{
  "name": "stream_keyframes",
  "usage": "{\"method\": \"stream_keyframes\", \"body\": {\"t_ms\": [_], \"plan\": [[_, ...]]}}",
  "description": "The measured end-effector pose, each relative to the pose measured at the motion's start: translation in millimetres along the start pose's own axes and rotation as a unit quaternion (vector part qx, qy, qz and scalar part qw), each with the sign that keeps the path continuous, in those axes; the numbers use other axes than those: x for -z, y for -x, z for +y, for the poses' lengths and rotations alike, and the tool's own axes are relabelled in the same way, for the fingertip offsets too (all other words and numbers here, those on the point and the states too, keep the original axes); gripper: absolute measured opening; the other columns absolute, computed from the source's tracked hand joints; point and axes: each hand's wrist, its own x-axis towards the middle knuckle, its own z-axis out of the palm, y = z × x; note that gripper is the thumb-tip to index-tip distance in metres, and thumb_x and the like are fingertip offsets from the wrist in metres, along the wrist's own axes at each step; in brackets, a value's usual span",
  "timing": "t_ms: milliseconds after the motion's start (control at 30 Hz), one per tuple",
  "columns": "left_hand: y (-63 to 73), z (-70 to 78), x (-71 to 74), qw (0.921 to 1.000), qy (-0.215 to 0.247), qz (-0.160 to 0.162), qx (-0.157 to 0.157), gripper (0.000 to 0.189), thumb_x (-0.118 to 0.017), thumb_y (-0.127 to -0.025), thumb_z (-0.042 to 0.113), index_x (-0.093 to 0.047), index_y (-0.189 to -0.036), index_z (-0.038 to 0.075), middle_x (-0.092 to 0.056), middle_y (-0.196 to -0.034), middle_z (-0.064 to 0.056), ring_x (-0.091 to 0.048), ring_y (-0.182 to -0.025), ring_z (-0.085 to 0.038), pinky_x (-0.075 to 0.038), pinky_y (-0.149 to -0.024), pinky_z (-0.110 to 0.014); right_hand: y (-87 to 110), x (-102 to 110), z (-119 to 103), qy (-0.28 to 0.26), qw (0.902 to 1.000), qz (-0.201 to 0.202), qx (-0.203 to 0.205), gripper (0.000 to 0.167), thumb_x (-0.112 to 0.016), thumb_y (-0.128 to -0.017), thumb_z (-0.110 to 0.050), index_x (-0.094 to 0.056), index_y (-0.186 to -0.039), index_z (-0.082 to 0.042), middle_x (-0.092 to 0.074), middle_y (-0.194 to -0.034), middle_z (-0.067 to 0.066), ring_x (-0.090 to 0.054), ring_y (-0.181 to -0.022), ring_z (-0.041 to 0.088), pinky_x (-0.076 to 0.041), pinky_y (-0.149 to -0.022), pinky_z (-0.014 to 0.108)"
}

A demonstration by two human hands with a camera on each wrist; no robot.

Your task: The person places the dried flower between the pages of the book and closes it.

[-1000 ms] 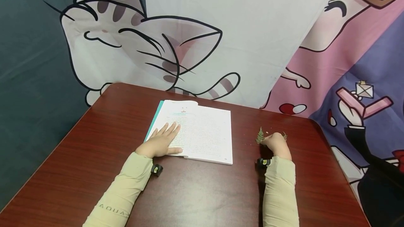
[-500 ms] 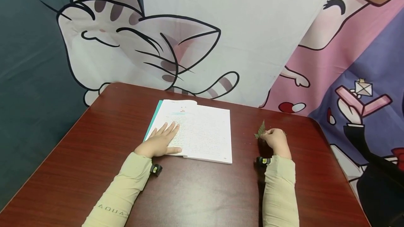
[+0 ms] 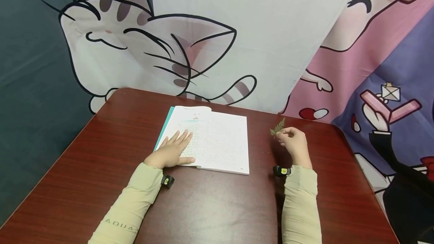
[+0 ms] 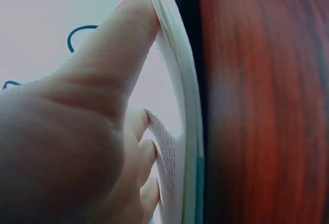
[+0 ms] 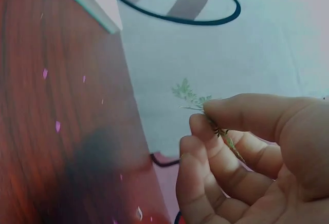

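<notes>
An open book (image 3: 223, 142) with a teal cover edge lies on the dark red-brown table (image 3: 217, 206). My left hand (image 3: 169, 153) rests on its left page, fingers spread and straight, thumb along the near edge. In the left wrist view the thumb (image 4: 123, 44) and fingertips lie on the printed page. Right of the book, my right hand (image 3: 294, 144) pinches a small green fern leaf (image 3: 278, 126) between thumb and fingertips. The right wrist view shows the leaf's stem (image 5: 234, 149) running down past the fingers, above the table.
Tiny petal-like bits (image 5: 57, 126) are scattered on the table near the right hand. A cloth backdrop (image 3: 264, 29) with cartoon prints hangs just behind the table's far edge. Each wrist wears a small black device (image 3: 282, 171).
My right hand has lifted the fern leaf off the table and moved slightly away from me with it. The left hand stays on the book.
</notes>
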Motion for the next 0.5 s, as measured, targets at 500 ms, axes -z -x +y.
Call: {"method": "stream_keyframes", "body": {"t_ms": [500], "plan": [[0.8, -1.1, -0.8, 1.0000, 0.000, -0.007, 0.000, 0.096, -0.060, -0.097, 0.057, -0.013, -0.163, 0.008, -0.005, -0.169, -0.015, 0.002, -0.155, -0.041, -0.001, -0.120, -0.064, 2.3, -34.9, -21.1, -0.183, 0.9819, -0.050, 0.007, 0.021, -0.074, -0.093, -0.010, -0.065, -0.105, 0.005, -0.074, -0.084, 0.001, -0.070, -0.074, 0.016, -0.060, -0.072, 0.027]]}}
